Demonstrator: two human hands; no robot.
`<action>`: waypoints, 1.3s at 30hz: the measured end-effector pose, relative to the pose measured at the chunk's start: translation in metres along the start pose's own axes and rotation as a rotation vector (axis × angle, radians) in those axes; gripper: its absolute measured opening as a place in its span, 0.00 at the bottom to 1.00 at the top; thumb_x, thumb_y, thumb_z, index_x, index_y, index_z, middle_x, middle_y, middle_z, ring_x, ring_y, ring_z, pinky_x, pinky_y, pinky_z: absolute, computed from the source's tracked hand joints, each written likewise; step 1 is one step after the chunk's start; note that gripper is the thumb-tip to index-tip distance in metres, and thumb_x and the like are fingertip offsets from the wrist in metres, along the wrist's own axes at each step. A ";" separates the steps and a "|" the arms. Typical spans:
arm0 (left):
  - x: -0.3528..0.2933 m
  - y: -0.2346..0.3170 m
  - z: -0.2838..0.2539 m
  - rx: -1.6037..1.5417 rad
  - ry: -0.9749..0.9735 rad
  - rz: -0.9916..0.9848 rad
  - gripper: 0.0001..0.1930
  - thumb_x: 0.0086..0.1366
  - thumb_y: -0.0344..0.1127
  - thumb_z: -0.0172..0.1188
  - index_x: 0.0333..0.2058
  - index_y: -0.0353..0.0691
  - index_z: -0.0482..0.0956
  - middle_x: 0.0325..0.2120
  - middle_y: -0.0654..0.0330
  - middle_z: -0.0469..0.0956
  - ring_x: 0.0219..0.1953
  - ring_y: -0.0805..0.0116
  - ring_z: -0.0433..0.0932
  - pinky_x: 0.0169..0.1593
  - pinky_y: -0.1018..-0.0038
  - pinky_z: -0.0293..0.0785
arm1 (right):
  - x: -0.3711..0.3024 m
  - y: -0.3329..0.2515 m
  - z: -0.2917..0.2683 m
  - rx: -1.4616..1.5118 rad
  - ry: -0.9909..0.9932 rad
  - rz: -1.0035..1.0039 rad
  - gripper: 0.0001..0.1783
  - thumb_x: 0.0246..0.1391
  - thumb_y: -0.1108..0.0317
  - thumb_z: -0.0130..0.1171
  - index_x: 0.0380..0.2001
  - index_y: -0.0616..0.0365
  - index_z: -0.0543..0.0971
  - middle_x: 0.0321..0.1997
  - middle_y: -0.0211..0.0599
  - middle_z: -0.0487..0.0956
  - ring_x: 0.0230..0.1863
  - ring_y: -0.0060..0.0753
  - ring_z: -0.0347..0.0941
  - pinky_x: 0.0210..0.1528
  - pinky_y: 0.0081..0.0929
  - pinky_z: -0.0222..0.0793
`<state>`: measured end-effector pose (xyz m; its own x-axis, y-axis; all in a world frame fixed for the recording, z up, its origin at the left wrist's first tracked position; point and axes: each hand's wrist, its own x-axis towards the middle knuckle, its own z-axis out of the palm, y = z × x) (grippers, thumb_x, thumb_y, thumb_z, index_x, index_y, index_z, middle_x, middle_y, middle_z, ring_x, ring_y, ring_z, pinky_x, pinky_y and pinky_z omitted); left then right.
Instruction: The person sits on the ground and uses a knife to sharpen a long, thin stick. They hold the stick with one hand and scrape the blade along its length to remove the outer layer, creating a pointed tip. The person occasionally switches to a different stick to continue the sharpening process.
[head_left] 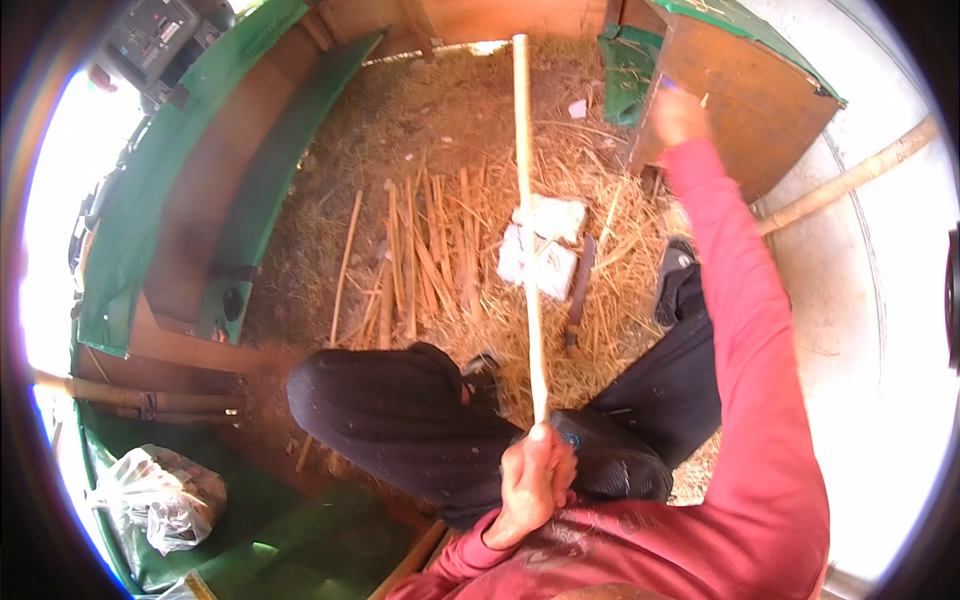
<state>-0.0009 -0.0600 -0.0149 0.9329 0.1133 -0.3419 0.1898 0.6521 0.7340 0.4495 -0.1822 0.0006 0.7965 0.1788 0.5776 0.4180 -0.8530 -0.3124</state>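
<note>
My left hand (535,478) is closed around the lower end of a long, pale peeled stick (522,130), which points up and away from my lap. My right arm reaches far forward, and my right hand (682,116) is beside a brown wooden panel (745,95) with green edging. That hand is blurred, so its fingers and anything in them cannot be made out. On the straw beyond my feet lie white packets (548,268), partly behind the stick. A machete-like blade with a dark handle (580,290) rests just right of them.
Several split wooden strips (430,245) lie on the straw-covered ground (420,110). Green-covered boards (280,180) stand at the left. A clear plastic bag (165,498) sits on a green surface at lower left. A bamboo pole (850,175) crosses the white sheet at right.
</note>
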 end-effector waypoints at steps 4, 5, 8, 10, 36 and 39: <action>0.013 0.028 -0.017 -0.113 0.147 0.022 0.24 0.73 0.56 0.39 0.20 0.50 0.59 0.05 0.69 0.54 0.07 0.77 0.49 0.12 0.78 0.45 | -0.017 0.003 -0.009 0.064 -0.090 0.074 0.20 0.63 0.52 0.48 0.39 0.62 0.72 0.25 0.61 0.78 0.29 0.56 0.79 0.28 0.49 0.70; 0.016 0.035 -0.018 -0.128 0.143 0.043 0.24 0.73 0.56 0.38 0.20 0.50 0.59 0.05 0.69 0.53 0.07 0.77 0.49 0.12 0.78 0.45 | -0.032 -0.037 -0.026 0.162 -0.131 0.029 0.21 0.63 0.50 0.48 0.41 0.61 0.71 0.24 0.61 0.78 0.29 0.57 0.79 0.28 0.50 0.70; 0.020 0.046 -0.025 -0.200 0.110 0.043 0.24 0.74 0.55 0.35 0.20 0.50 0.59 0.05 0.69 0.55 0.05 0.77 0.50 0.11 0.78 0.46 | -0.091 -0.108 -0.046 0.548 -0.274 -0.424 0.18 0.65 0.51 0.45 0.40 0.57 0.68 0.19 0.44 0.75 0.18 0.48 0.73 0.21 0.41 0.65; 0.017 0.051 -0.026 -0.216 0.044 0.019 0.24 0.74 0.55 0.35 0.20 0.50 0.59 0.04 0.68 0.55 0.05 0.77 0.50 0.11 0.78 0.46 | -0.118 -0.136 -0.054 0.611 -0.350 -0.679 0.14 0.64 0.56 0.50 0.38 0.56 0.69 0.19 0.40 0.73 0.16 0.40 0.71 0.18 0.37 0.65; 0.024 0.055 -0.036 -0.413 -0.024 -0.105 0.25 0.73 0.57 0.36 0.20 0.50 0.58 0.05 0.70 0.54 0.05 0.77 0.51 0.12 0.79 0.48 | -0.096 -0.093 -0.006 0.320 -0.413 -0.830 0.12 0.64 0.58 0.48 0.39 0.54 0.68 0.17 0.40 0.73 0.14 0.42 0.72 0.14 0.37 0.69; 0.030 0.051 -0.027 -0.321 -0.009 -0.150 0.25 0.73 0.57 0.35 0.20 0.51 0.58 0.04 0.68 0.55 0.04 0.76 0.52 0.11 0.79 0.49 | -0.118 -0.134 -0.019 0.243 -0.286 -0.898 0.10 0.60 0.62 0.52 0.36 0.57 0.69 0.18 0.37 0.72 0.13 0.38 0.72 0.12 0.34 0.68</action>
<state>0.0279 -0.0032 -0.0039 0.9050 -0.0072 -0.4254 0.2201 0.8636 0.4535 0.2918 -0.0981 -0.0116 0.1999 0.8529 0.4822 0.9749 -0.2224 -0.0108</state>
